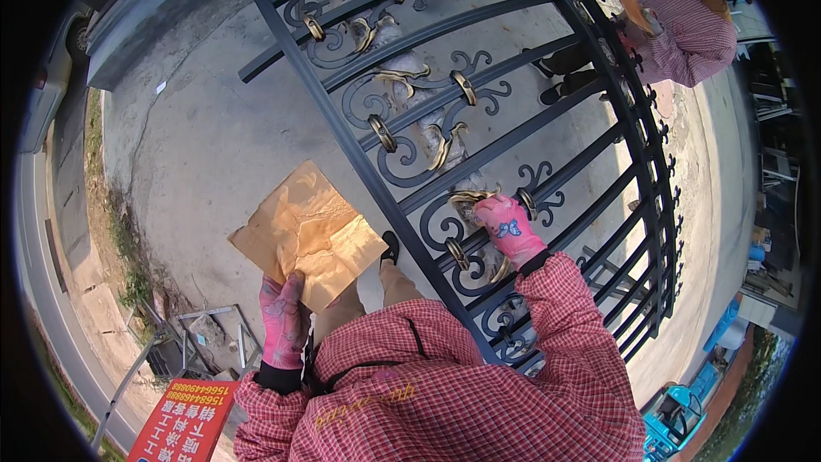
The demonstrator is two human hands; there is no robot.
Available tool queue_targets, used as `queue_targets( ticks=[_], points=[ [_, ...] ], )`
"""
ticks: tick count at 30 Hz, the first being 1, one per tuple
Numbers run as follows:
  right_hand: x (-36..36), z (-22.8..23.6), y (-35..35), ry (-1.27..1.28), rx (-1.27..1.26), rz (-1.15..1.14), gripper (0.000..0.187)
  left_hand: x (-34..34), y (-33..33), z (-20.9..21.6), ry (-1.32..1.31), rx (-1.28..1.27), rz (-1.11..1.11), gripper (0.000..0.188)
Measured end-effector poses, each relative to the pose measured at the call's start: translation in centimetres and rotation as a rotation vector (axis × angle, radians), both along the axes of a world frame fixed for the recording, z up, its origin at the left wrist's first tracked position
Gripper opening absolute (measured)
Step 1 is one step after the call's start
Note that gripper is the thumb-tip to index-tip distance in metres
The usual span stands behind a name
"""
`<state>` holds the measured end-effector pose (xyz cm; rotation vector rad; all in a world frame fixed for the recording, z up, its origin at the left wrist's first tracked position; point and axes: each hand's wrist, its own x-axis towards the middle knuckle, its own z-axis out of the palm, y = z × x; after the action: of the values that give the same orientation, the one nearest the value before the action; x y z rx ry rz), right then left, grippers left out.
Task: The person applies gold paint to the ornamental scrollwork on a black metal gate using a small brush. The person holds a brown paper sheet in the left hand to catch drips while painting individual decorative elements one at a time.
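My left hand [283, 316], in a pink patterned glove, grips the lower edge of a square piece of cardboard [312, 205] with shiny gold smears and creases. Over the dark metal fence panel [359, 169], my right hand [510, 224] wears a matching glove with a blue butterfly on it. Its fingers are closed against a gold-coloured leaf [468, 197] on a scroll ornament; whatever they hold is hidden. Nearby scrollwork carries another gold leaf [441, 149] and a gold collar [382, 133], set between the long parallel bars.
Across the panel stands another person [684, 30] in a checked top, holding a brown sheet [630, 7]. A red sign [184, 419] and a metal frame [224, 334] are at the lower left. A blue vehicle [676, 419] stands at the lower right.
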<state>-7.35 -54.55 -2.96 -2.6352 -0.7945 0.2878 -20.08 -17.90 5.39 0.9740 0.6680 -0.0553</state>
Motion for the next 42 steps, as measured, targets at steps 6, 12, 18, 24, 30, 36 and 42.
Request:
queue_targets(
  ticks=[6, 12, 18, 24, 30, 36, 42],
  points=[
    [0.6, -0.4, 0.0, -0.079, 0.025, 0.001, 0.014, -0.1, -0.1, 0.9, -0.014, -0.056, -0.06, 0.049],
    [1.9, 1.5, 0.9, -0.084, 0.084, -0.147, 0.027, -0.7, -0.1, 0.1, -0.038, 0.0, -0.012, 0.048],
    [3.7, -0.2, -2.4, -0.038, 0.032, -0.406, 0.028, -1.4, -0.4, 0.3, -0.009, 0.017, 0.035, 0.052],
    [4.1, -0.9, -3.5, -0.016, 0.04, -0.448, 0.027, -1.1, -0.7, 0.5, -0.028, 0.017, 0.014, 0.052],
    [4.3, -1.6, -3.2, -0.001, 0.063, -0.361, 0.028, -1.8, -0.8, 0.3, -0.049, -0.007, -0.003, 0.05],
    [4.5, -1.0, -1.7, 0.01, 0.006, -0.381, 0.028, -2.1, -1.6, 0.0, -0.05, 0.014, 0.042, 0.051],
    [2.2, -0.2, 1.0, 0.041, 0.016, -0.211, 0.024, -2.5, -2.1, 1.1, -0.018, -0.035, -0.008, 0.052]
  ],
)
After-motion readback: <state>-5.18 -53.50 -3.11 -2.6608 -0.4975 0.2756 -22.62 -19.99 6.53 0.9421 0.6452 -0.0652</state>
